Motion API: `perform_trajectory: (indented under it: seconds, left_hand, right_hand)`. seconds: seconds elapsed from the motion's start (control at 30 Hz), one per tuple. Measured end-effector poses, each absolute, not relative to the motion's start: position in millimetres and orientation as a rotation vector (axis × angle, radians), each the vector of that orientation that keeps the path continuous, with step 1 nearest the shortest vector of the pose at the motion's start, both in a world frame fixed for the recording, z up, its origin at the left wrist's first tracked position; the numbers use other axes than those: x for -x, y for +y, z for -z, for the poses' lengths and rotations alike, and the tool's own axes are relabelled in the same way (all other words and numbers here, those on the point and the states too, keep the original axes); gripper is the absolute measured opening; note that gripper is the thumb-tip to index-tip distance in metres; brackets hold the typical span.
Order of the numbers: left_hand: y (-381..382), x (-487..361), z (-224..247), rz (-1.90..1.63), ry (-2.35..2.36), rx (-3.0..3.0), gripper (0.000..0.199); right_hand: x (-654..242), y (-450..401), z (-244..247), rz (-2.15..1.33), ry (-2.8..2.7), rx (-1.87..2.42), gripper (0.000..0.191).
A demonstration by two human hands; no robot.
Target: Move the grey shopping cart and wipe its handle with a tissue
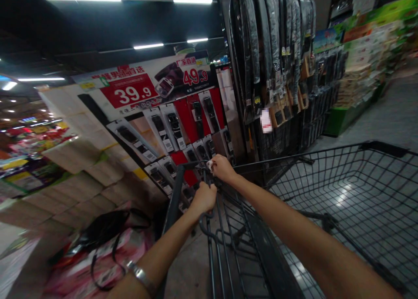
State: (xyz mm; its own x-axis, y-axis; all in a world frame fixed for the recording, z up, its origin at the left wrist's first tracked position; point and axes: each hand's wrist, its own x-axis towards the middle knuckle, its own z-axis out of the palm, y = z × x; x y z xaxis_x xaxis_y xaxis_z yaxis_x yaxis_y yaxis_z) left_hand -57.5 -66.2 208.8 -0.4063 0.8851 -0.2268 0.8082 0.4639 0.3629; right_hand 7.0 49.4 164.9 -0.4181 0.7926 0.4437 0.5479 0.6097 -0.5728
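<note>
A black wire shopping cart (326, 181) fills the lower right, its dark frame bar (174, 194) rising at the centre. My left hand (205, 197), below a silver wristband, is closed at the cart's rack bars; what its fingers hold is hidden. Just above and to the right, my right hand (220, 167) has its fingers pinched on a small white object (210, 164) at the top of the frame. Behind both hands stands a display rack of packaged belts (173, 125) under a price sign (130, 92).
Plastic-wrapped belts (267, 38) hang on a stand at the upper right. Stacked tissue packs (362, 68) line the right side. At the left are piled pale packages (98, 173), with a black bag (107, 225) on pink packages (107, 260) below.
</note>
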Motion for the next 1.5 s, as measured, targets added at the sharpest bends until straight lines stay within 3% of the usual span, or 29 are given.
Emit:
perform_trajectory:
  seconds: [0.47,1.23,1.5]
  left_hand:
    - [-65,58,-210,-0.286,2.312,-1.391,0.041]
    - [-62,61,-210,-0.33,2.353,-1.49,0.028]
    - [-62,61,-209,-0.329,2.36,-1.477,0.029]
  right_hand:
    - [-65,45,-146,-0.098,-2.444,1.108,0.023]
    - [-246,76,-104,0.062,-2.13,1.531,0.025]
    - [-258,66,-88,0.02,-1.792,1.773,0.02]
